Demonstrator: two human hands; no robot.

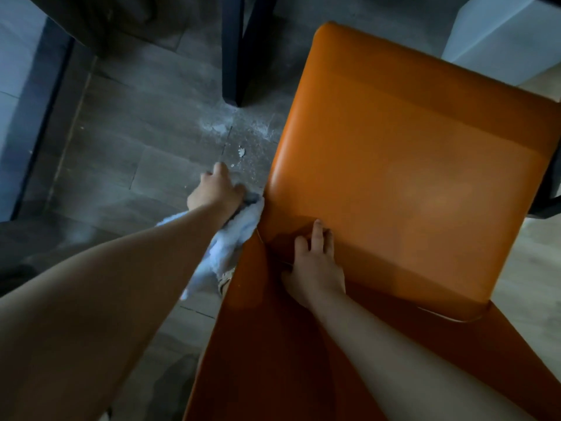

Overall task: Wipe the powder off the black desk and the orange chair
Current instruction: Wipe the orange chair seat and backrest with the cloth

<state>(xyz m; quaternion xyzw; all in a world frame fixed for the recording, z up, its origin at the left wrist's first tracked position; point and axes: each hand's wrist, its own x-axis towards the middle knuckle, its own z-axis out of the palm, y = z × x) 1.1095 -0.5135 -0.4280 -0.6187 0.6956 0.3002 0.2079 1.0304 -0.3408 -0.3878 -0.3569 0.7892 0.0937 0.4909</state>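
Note:
The orange chair (409, 177) fills the right half of the view, its seat seen from above and its backrest nearest to me. My left hand (214, 192) grips a pale blue-white cloth (226, 247) against the seat's left edge, and the cloth hangs down past my forearm. My right hand (314, 262) rests on the chair where the backrest meets the seat, with its fingers spread and slightly bent. A faint pale smear shows on the middle of the seat. The black desk's top is out of view.
White powder (230, 132) lies scattered on the grey wood-look floor just left of the chair. A dark table leg (233, 56) stands behind it. A white block (504, 38) sits at the top right, and a dark frame (39, 117) runs along the left.

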